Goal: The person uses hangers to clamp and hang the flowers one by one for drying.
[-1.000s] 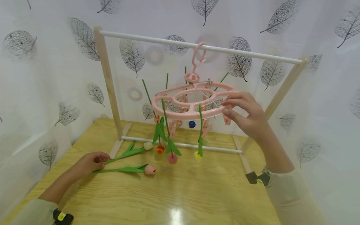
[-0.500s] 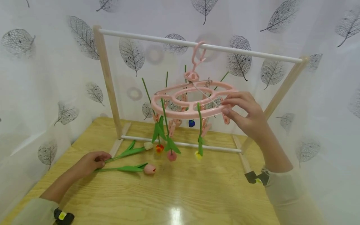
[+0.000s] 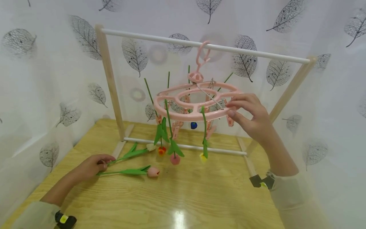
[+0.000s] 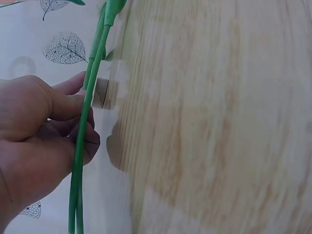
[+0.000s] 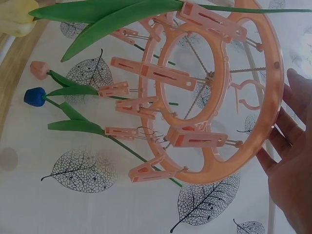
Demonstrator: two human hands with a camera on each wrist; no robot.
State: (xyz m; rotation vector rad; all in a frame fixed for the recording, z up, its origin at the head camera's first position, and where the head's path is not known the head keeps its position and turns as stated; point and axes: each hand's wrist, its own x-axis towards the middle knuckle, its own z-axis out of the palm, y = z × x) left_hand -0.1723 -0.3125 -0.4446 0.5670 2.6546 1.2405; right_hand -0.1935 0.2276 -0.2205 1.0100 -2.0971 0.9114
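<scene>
A pink round clip hanger [image 3: 183, 118] hangs from a white bar by its hook, with several tulips clipped on head down, among them a yellow one [image 3: 203, 157], a pink one [image 3: 175, 159] and a blue one [image 5: 34, 96]. My right hand [image 3: 253, 119] holds the hanger's right rim between thumb and fingers; in the right wrist view the hand [image 5: 292, 146] is at the rim's outer edge. Low at the left, my left hand [image 3: 91, 167] pinches the stem of a white tulip [image 3: 151, 147] lying on the table. Beside it lies a light pink tulip [image 3: 153, 172]. Green stems [image 4: 84, 126] cross before the left hand [image 4: 39, 126].
A wooden stand with a left post [image 3: 110, 82], a right post [image 3: 290, 89] and a lower white rod [image 3: 186, 147] stands on the wooden table [image 3: 171, 197]. Behind it hangs a white curtain [image 3: 63, 70] printed with dark leaves.
The hanging tulips have shifted very slightly. My left hand has moved a little to the right along the white tulip's stem; my right hand keeps its hold on the rim.
</scene>
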